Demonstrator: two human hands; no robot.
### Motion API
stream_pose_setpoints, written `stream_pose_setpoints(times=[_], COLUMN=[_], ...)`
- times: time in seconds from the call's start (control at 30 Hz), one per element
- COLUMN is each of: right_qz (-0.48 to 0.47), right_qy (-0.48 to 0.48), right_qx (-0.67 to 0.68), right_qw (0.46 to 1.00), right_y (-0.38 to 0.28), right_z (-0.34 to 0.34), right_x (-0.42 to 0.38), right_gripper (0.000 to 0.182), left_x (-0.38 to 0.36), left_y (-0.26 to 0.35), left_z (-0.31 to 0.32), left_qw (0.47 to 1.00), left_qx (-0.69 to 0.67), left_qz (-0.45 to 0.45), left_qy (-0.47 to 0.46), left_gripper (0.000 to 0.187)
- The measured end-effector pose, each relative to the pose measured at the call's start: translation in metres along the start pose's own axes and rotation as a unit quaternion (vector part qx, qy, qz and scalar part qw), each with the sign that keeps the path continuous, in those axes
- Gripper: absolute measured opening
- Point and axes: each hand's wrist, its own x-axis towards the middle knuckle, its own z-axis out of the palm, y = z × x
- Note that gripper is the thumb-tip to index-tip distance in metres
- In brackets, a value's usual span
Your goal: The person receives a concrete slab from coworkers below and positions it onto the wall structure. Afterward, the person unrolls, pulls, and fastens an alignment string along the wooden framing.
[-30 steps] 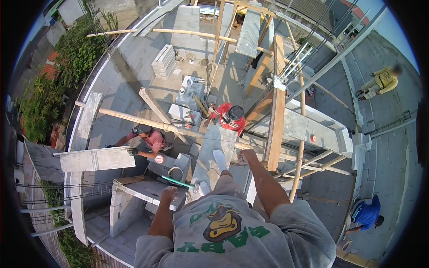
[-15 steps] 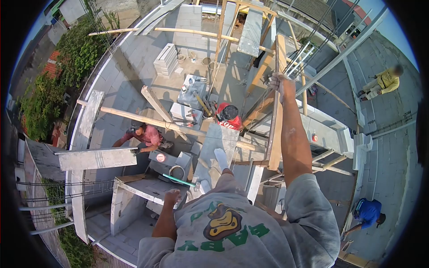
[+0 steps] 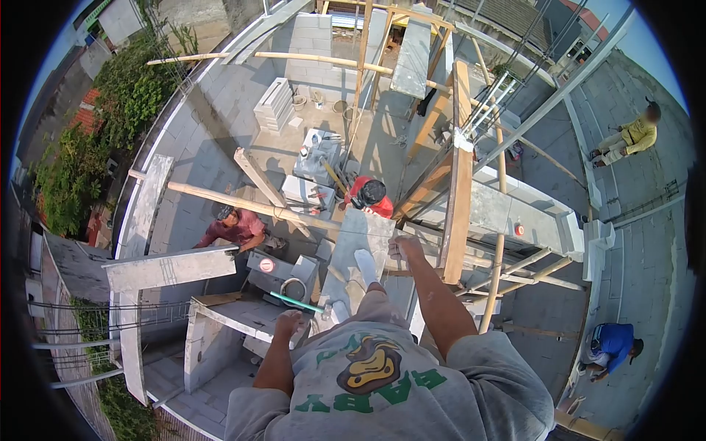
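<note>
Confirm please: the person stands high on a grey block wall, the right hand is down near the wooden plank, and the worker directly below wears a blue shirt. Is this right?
Not quite. In the head view the worker directly below wears a red shirt; the blue shirt is on a person far to the right. The right hand is indeed near the wooden plank.

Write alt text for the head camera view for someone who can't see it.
Seen from above, a person stands on a concrete beam over a building site, left hand beside a green-handled hammer, right hand near a wooden post. Two workers crouch below.
</note>
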Motion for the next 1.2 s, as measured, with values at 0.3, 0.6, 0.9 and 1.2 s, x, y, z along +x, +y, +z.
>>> stream_pose_setpoints(times=[0.3,0.6,0.9,1.2], right_qz=[-0.016,0.042,0.071,0.02], right_qy=[0.037,-0.013,-0.046,-0.042], right_qx=[-0.015,-0.07,-0.166,-0.187], right_qw=[0.999,0.997,0.983,0.981], right_y=[-0.01,0.038,0.057,0.047], right_z=[-0.021,-0.029,-0.014,0.003], right_x=[-0.01,0.012,0.009,0.003], right_gripper=[0.017,0.024,0.02,0.015], left_x=[-0.026,-0.008,-0.034,-0.048], left_y=[0.017,-0.023,-0.038,-0.031], left_z=[0.01,0.016,0.019,0.018], left_qw=[0.999,0.992,0.987,0.989], left_qx=[-0.018,-0.095,-0.1,-0.108], left_qz=[0.023,0.064,0.042,-0.001], left_qy=[0.046,0.044,0.117,0.105], left_gripper=[0.035,0.029,0.027,0.027])
